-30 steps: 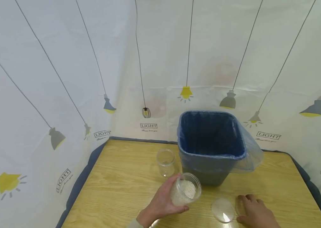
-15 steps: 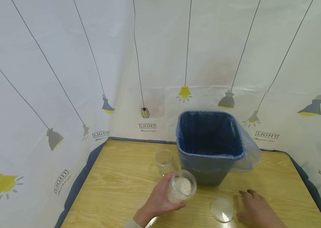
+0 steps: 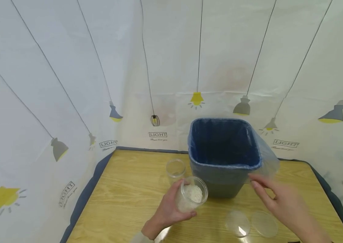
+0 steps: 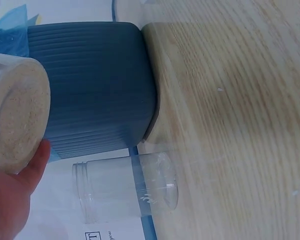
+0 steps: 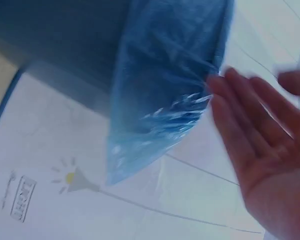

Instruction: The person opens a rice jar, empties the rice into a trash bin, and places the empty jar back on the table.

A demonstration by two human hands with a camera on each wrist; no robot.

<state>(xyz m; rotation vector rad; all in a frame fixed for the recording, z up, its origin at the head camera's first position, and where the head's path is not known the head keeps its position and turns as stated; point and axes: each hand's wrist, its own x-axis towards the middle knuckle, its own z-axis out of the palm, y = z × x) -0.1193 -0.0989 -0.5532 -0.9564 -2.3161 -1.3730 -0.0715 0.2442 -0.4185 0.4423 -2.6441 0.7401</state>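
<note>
My left hand (image 3: 169,207) grips a clear jar (image 3: 192,194) of white grains, its open mouth tilted toward me. In the left wrist view the jar's bottom (image 4: 21,115) shows the grains packed inside. My right hand (image 3: 280,199) is raised at the near right side of a dark bin (image 3: 224,187) lined with a blue plastic bag (image 3: 229,167). In the right wrist view its blurred fingers (image 5: 252,107) are mostly straight, close by the bag's overhang; whether they touch it I cannot tell. Two clear round lids (image 3: 237,223) lie side by side on the table below that hand.
A second clear jar (image 3: 175,170), with no contents visible, stands upright left of the bin. The wooden table (image 3: 122,195) meets a pale sheet (image 3: 147,84) printed with lamps at its back and sides.
My right hand has left the right-hand lid and risen up and forward to the bin's bag. The jar in my left hand has shifted slightly up and to the left.
</note>
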